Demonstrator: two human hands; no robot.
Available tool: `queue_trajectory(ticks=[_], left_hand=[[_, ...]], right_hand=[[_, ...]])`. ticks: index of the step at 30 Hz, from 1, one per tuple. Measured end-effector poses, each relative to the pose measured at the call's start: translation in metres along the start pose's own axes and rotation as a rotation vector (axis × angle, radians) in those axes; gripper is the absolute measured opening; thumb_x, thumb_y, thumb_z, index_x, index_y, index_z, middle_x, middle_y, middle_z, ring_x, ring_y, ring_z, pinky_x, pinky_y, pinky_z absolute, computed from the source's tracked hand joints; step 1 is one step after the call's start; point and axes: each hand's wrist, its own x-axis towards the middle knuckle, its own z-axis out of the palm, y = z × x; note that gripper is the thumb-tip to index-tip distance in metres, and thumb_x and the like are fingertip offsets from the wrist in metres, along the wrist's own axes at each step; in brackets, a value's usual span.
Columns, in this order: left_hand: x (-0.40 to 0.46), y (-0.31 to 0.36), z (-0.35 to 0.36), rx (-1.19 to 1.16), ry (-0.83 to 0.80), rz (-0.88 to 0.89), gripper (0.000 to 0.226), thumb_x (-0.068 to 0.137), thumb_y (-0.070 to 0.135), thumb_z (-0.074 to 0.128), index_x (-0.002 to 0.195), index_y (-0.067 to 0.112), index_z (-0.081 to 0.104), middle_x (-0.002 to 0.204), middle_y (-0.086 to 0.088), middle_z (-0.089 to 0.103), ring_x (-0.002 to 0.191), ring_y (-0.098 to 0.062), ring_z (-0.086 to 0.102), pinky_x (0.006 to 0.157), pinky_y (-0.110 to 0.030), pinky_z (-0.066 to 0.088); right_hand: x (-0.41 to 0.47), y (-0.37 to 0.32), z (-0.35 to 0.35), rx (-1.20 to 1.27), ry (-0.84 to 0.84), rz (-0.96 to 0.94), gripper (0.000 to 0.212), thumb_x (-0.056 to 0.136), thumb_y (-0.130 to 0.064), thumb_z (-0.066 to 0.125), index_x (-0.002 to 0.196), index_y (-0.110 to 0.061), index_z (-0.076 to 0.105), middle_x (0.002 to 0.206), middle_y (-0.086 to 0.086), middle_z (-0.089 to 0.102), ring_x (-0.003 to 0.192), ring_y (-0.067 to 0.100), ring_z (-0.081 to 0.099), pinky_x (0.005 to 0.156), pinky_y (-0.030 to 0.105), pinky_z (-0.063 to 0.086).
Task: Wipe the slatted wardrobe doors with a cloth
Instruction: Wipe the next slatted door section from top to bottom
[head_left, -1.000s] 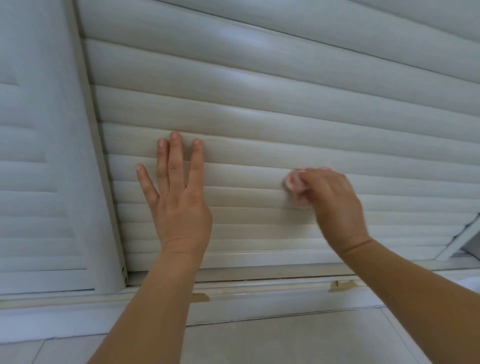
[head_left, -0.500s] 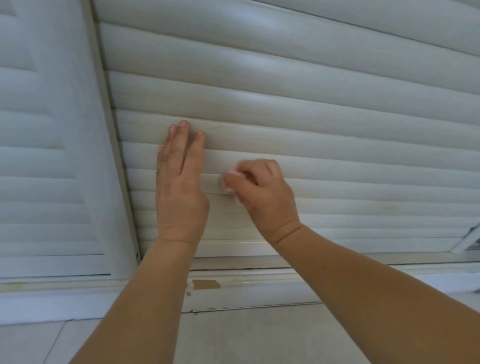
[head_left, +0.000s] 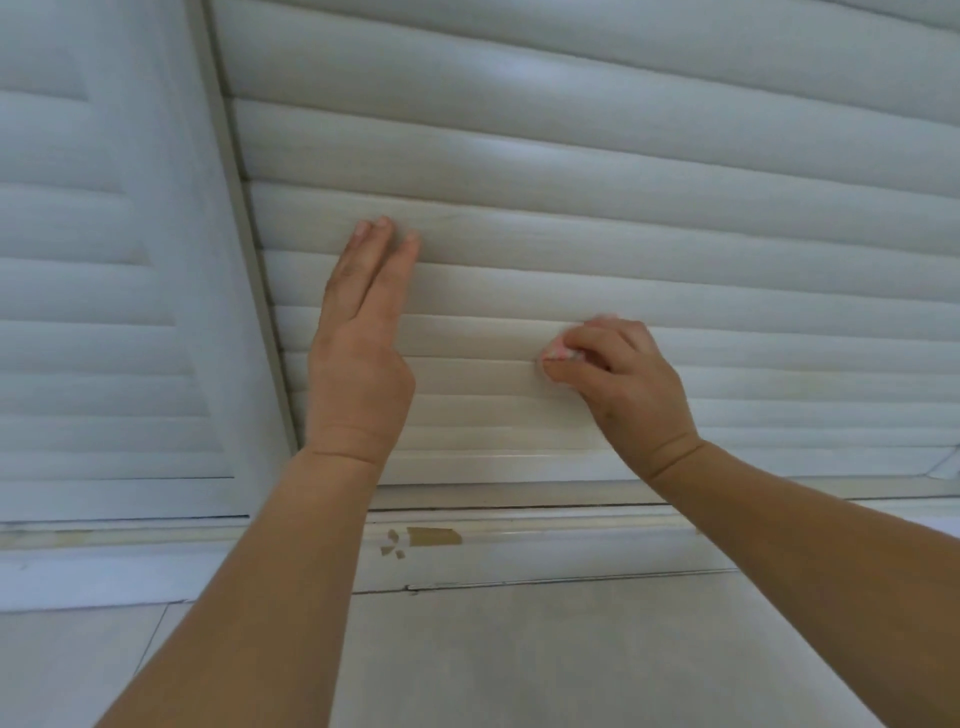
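A white slatted wardrobe door (head_left: 649, 171) fills the upper and right part of the view, low near the floor. My left hand (head_left: 361, 358) lies flat against its lower slats, fingers straight and close together. My right hand (head_left: 626, 387) is bunched around a small pink and white cloth (head_left: 561, 355), pressing it onto a lower slat to the right of the left hand. Most of the cloth is hidden inside the fingers.
A second slatted door (head_left: 88, 322) stands at the left, set off by a vertical frame strip (head_left: 249, 260). Below the doors runs a white bottom rail (head_left: 545, 540) with chipped paint patches (head_left: 431, 537). Pale floor tiles (head_left: 519, 654) lie beneath.
My right hand slid the cloth left toward the left hand, then back right along the slat. The left hand's fingers closed together, and the view shifted slightly.
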Motion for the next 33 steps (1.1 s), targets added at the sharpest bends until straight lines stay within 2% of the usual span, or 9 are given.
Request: queue_trajectory(ticks=[4,8,11,18,24,27,29,31,33], left_hand=[[-0.005,-0.003,-0.005,0.010,-0.040,0.024,0.062,0.074,-0.011,0.024,0.129,-0.001,0.049,0.137,-0.018,0.045,0.131,-0.022,0.032,0.113,-0.024,0.023],[-0.006,-0.005,-0.005,0.003,-0.050,0.010,0.053,0.081,0.000,0.025,0.127,-0.002,0.051,0.136,-0.020,0.045,0.131,-0.023,0.032,0.113,-0.024,0.022],[-0.010,-0.006,-0.002,0.037,-0.052,0.012,0.055,0.079,-0.006,0.026,0.128,-0.001,0.051,0.138,-0.021,0.043,0.133,-0.026,0.030,0.114,-0.027,0.022],[-0.022,0.002,0.013,0.139,-0.037,0.043,0.064,0.070,-0.024,0.033,0.125,0.000,0.054,0.140,-0.027,0.037,0.133,-0.035,0.028,0.115,-0.033,0.021],[-0.027,0.020,0.032,0.210,-0.043,0.007,0.071,0.064,-0.027,0.034,0.126,0.000,0.053,0.142,-0.029,0.033,0.134,-0.039,0.021,0.116,-0.029,0.009],[-0.031,0.029,0.040,0.210,-0.065,-0.025,0.069,0.065,-0.022,0.031,0.129,-0.003,0.049,0.143,-0.027,0.032,0.134,-0.039,0.019,0.116,-0.028,0.008],[-0.031,0.040,0.047,0.196,-0.084,0.009,0.066,0.069,-0.018,0.027,0.128,-0.002,0.050,0.142,-0.027,0.034,0.133,-0.038,0.020,0.116,-0.031,0.011],[-0.031,0.047,0.054,0.172,-0.120,0.060,0.063,0.072,-0.014,0.025,0.128,-0.001,0.051,0.141,-0.027,0.036,0.133,-0.037,0.023,0.115,-0.034,0.016],[-0.030,0.061,0.063,0.135,-0.156,0.106,0.062,0.074,-0.012,0.024,0.129,-0.001,0.050,0.140,-0.026,0.039,0.132,-0.036,0.026,0.114,-0.035,0.019]], right_hand=[[0.040,-0.054,0.028,0.119,0.176,-0.225,0.011,0.082,0.004,0.065,0.078,-0.003,0.073,0.087,0.015,0.069,0.092,0.028,0.052,0.096,0.036,0.041],[0.045,-0.090,0.056,0.179,0.062,-0.379,0.022,0.092,-0.002,0.052,0.081,0.001,0.072,0.098,0.019,0.069,0.100,0.036,0.064,0.092,0.045,0.048],[0.026,-0.084,0.065,0.200,-0.041,-0.417,0.035,0.100,-0.012,0.039,0.095,-0.004,0.073,0.114,0.014,0.067,0.114,0.030,0.060,0.096,0.043,0.046],[-0.024,-0.017,0.055,0.055,-0.137,-0.582,0.017,0.093,-0.012,0.056,0.099,-0.010,0.072,0.119,0.003,0.066,0.118,0.021,0.057,0.099,0.035,0.045],[-0.058,0.054,0.012,-0.066,-0.180,-0.461,0.022,0.090,-0.007,0.052,0.085,-0.011,0.073,0.110,0.006,0.069,0.109,0.024,0.053,0.087,0.036,0.049],[-0.074,0.063,-0.007,-0.047,-0.165,-0.163,0.024,0.085,-0.006,0.052,0.084,-0.013,0.074,0.101,0.005,0.070,0.102,0.020,0.049,0.065,0.036,0.057],[-0.079,0.057,-0.016,0.012,-0.154,0.138,0.016,0.088,-0.011,0.058,0.092,-0.018,0.072,0.104,-0.003,0.066,0.103,0.012,0.046,0.069,0.040,0.056],[-0.072,0.044,-0.012,-0.039,-0.132,0.142,0.010,0.090,-0.024,0.061,0.094,-0.027,0.069,0.106,-0.016,0.062,0.106,0.006,0.048,0.082,0.044,0.051],[-0.050,0.028,-0.016,0.129,-0.065,0.197,0.012,0.086,-0.019,0.064,0.095,-0.025,0.069,0.105,-0.012,0.064,0.102,0.012,0.052,0.084,0.040,0.051]])
